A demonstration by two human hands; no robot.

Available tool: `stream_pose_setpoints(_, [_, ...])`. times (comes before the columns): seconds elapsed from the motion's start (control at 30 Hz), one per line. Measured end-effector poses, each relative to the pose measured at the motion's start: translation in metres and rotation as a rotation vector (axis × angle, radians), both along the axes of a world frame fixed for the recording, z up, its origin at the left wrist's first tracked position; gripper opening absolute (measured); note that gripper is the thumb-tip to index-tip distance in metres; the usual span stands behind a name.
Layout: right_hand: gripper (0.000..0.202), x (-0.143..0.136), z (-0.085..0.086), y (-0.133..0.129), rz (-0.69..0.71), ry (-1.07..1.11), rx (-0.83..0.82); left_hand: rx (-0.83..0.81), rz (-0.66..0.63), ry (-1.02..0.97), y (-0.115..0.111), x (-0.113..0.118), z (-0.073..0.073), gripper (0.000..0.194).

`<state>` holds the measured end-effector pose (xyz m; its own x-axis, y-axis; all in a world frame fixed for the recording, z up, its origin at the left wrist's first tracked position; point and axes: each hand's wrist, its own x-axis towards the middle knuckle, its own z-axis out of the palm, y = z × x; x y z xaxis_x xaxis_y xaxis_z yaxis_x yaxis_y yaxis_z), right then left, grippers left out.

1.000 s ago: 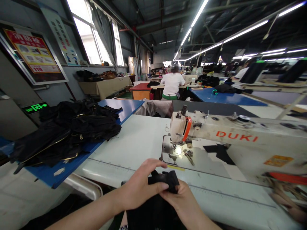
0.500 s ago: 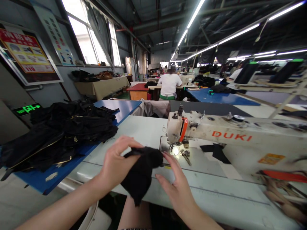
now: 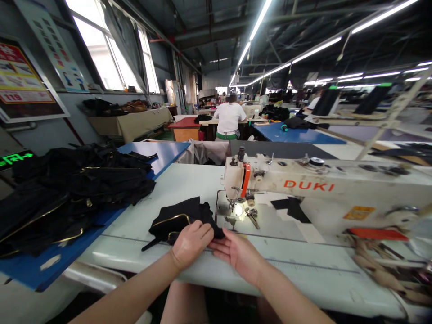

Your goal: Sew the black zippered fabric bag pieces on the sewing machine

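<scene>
A black fabric piece with a gold zipper [image 3: 185, 210] lies on the pale green sewing table [image 3: 189, 177], left of the needle area. My left hand [image 3: 192, 241] is closed on its near edge, fingers curled over the cloth. At the right corner of the same piece, my right hand [image 3: 238, 254] pinches the edge, thumb above and fingers below. Both hands are close together, almost touching. The white sewing machine [image 3: 270, 182] stands just beyond them with its lamp lit. Small scissors-like metal snips [image 3: 252, 218] rest beside the needle plate.
A heap of black zippered pieces [image 3: 77, 184] covers a blue table [image 3: 70, 252] at left. Black scraps [image 3: 293, 208] lie under the machine arm. Ahead, a person in a white top [image 3: 230, 118] sits at another machine. Black thread cones [image 3: 326, 101] stand at right.
The black piece, held up and bunched before, now lies spread on the table with its gold zipper showing. My left hand has moved right and down to its near edge; the right hand has closed on it.
</scene>
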<state>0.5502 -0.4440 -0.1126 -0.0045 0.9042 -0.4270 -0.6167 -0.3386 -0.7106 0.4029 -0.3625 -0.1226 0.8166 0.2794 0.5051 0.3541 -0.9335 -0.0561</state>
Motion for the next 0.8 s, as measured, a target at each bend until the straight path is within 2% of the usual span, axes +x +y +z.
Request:
stream_pose_setpoints(0.07, [0.031, 0.011, -0.003, -0.002, -0.027, 0.029, -0.046, 0.018, -0.014, 0.009, -0.004, 0.006, -0.005, 0.025])
stream_pose_setpoints(0.3, [0.017, 0.025, -0.007, 0.000, -0.095, -0.090, -0.113, -0.074, -0.105, 0.027, -0.008, 0.009, -0.001, 0.031])
stream_pose_setpoints(0.47, [0.016, 0.027, -0.005, 0.005, -0.083, -0.157, -0.090, -0.169, -0.185, 0.022, -0.006, 0.003, -0.003, 0.035])
stream_pose_setpoints(0.6, [0.015, 0.028, -0.005, 0.011, -0.070, -0.283, -0.043, -0.252, -0.203, -0.008, 0.006, 0.004, -0.005, 0.035])
stream_pose_setpoints(0.7, [0.014, 0.039, -0.005, 0.016, -0.017, -0.487, -0.004, -0.172, -0.211, -0.013, 0.022, 0.011, -0.004, 0.034])
stream_pose_setpoints(0.8, [0.015, 0.071, -0.004, 0.016, 0.043, -0.736, 0.076, -0.029, -0.210, -0.043, 0.037, 0.020, -0.004, 0.031])
